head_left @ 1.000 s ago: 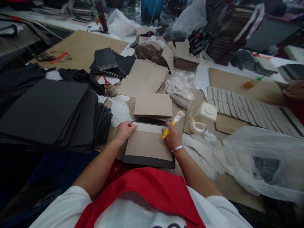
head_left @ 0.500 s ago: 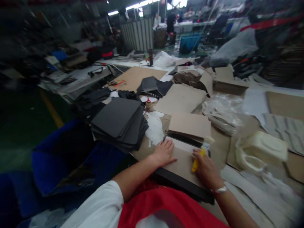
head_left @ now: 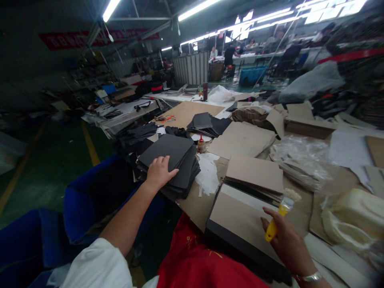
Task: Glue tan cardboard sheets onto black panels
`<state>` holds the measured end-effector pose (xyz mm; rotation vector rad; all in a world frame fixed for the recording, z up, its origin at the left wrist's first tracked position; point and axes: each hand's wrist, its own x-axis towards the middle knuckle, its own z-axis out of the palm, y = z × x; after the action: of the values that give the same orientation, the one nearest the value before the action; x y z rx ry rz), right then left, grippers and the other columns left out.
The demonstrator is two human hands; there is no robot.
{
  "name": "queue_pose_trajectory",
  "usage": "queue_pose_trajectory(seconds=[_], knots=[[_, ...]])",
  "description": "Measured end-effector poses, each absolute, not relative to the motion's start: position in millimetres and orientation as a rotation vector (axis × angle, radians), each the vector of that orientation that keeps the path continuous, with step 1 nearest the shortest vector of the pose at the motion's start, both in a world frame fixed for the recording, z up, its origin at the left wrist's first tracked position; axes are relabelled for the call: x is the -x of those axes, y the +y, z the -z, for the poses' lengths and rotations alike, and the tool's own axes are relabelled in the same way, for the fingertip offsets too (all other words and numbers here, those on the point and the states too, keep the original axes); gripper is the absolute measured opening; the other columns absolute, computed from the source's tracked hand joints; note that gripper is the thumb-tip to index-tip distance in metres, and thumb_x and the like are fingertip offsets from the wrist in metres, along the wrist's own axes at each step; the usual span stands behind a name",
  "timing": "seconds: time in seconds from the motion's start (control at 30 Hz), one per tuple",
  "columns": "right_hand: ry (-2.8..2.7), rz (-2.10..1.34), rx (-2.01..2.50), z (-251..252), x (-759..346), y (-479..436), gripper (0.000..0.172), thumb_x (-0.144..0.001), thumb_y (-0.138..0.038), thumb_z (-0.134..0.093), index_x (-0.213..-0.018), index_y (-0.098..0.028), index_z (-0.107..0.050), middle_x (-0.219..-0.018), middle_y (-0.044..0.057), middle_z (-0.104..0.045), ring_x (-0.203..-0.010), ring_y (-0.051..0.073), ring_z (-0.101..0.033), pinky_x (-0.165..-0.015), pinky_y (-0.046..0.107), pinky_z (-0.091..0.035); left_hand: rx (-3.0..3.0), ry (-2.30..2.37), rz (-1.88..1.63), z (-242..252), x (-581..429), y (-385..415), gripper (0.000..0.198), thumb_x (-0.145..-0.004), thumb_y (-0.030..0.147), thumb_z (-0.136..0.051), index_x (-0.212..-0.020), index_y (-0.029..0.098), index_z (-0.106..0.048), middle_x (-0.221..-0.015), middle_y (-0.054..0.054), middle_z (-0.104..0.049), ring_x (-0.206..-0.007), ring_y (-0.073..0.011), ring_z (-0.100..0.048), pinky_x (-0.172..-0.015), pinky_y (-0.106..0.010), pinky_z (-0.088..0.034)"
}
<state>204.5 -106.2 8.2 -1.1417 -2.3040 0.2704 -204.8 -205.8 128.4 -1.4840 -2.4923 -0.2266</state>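
Observation:
My left hand (head_left: pixel 159 172) lies flat with fingers stretched out on top of a stack of black sheets (head_left: pixel 172 158) at the table's left edge. My right hand (head_left: pixel 285 242) is closed round a yellow-handled glue brush (head_left: pixel 279 216), its bristles pointing up and away. That hand rests on a brown card (head_left: pixel 240 218) that is laid on a black board (head_left: pixel 234 240) in front of me. A white strip shows along the card's far edge. Just beyond lies a pile of brown cards (head_left: pixel 255 176).
A small glue bottle (head_left: pixel 201 145) stands behind the black stack. A cream glue tub (head_left: pixel 351 216) sits at the right, clear plastic wrap (head_left: pixel 303 156) beyond it. Blue bins (head_left: pixel 78 200) stand on the floor to the left. Other people work at far tables.
My left hand left the brown card and moved left onto the stack of black sheets. My view swung up and to the left. The right hand stayed on the card with the brush.

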Motion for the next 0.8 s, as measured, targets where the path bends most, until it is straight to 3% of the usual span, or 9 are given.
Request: queue_pose_trajectory(seconds=[0.3, 0.43, 0.6, 0.73, 0.8], knots=[[-2.25, -0.253, 1.206, -23.1, -215.2, -109.8, 0.04, -0.086, -0.048, -0.042, -0.112, -0.02, -0.054, -0.088, 0.01, -0.066, -0.067, 0.022, -0.064, -0.055, 0.032, -0.048, 1.496, -2.458, -0.042, -142.8, 185.7, -197.2, 0.04, -0.079, 0.032, -0.049, -0.114, 0.013, -0.055, -0.098, -0.014, -0.059, -0.092, -0.0281, -0.057, -0.077, -0.036, -0.045], [-2.198, -0.286, 1.256, -25.3, -221.8, -107.0, 0.04, -0.085, -0.05, -0.043, -0.112, -0.022, -0.054, -0.09, 0.01, -0.066, -0.064, 0.021, -0.064, -0.054, 0.031, -0.048, 1.526, -2.474, -0.054, -141.8, 182.2, -192.7, 0.045, -0.079, 0.044, -0.052, -0.113, 0.014, -0.055, -0.105, -0.016, -0.057, -0.099, -0.031, -0.054, -0.08, -0.039, -0.046], [-2.168, -0.323, 1.257, -30.9, -223.2, -104.9, 0.042, -0.084, -0.053, -0.043, -0.109, -0.022, -0.056, -0.093, 0.011, -0.067, -0.065, 0.021, -0.065, -0.053, 0.031, -0.048, 1.548, -2.465, -0.069, -134.5, 175.9, -183.9, 0.06, -0.077, 0.044, -0.057, -0.128, 0.014, -0.045, -0.138, -0.021, -0.039, -0.121, -0.0378, -0.04, -0.089, -0.045, -0.043], [-2.142, -0.451, 1.181, -43.7, -212.0, -99.9, 0.038, -0.084, -0.05, -0.047, -0.108, -0.022, -0.055, -0.092, 0.01, -0.068, -0.071, 0.021, -0.067, -0.057, 0.03, -0.05, 1.692, -2.543, -0.112, -141.9, 186.4, -177.3, 0.066, -0.077, 0.038, -0.058, -0.135, 0.015, -0.038, -0.135, -0.021, -0.043, -0.117, -0.036, -0.048, -0.092, -0.046, -0.041], [-2.134, -0.537, 1.082, -55.9, -198.0, -94.1, 0.033, -0.083, -0.047, -0.049, -0.104, -0.022, -0.056, -0.094, 0.009, -0.068, -0.075, 0.021, -0.067, -0.061, 0.03, -0.051, 1.766, -2.547, 0.036, -148.4, 200.6, -182.9, 0.067, -0.075, 0.042, -0.061, -0.133, 0.015, -0.04, -0.135, -0.019, -0.045, -0.119, -0.0331, -0.047, -0.097, -0.043, -0.039]])
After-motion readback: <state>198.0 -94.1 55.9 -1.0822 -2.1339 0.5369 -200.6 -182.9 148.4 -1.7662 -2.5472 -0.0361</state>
